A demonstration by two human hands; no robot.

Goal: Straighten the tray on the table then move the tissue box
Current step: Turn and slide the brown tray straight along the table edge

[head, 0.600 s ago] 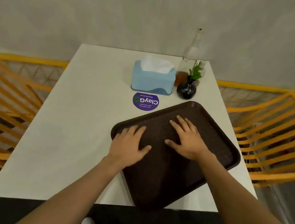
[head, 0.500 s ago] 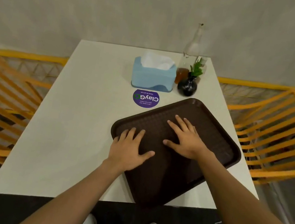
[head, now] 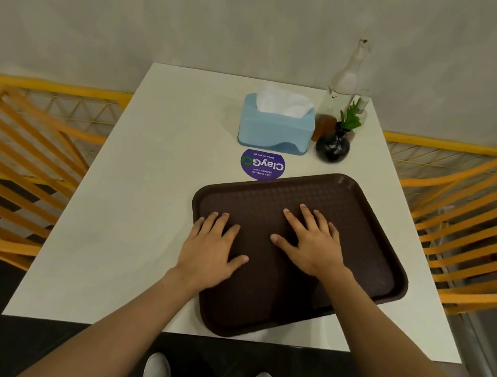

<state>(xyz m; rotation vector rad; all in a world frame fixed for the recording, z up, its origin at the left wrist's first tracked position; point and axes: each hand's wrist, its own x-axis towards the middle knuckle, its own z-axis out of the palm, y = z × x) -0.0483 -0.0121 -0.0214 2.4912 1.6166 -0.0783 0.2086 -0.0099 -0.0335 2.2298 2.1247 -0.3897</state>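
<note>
I saw both hands flat, fingers spread, on the dark brown textured plastic tray (head: pixel 358 235): left hand (head: pixel 211 251) at its left edge, right hand (head: pixel 313 243) near the middle. The tray sat skewed on the white counter (head: pixel 130 203). The light blue tissue box (head: pixel 276 130) stood beyond, untouched.

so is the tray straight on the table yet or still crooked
Crooked. The tray sits at an angle to the table edges, its far right corner turned toward the vase. Both hands rest flat on it.
</note>
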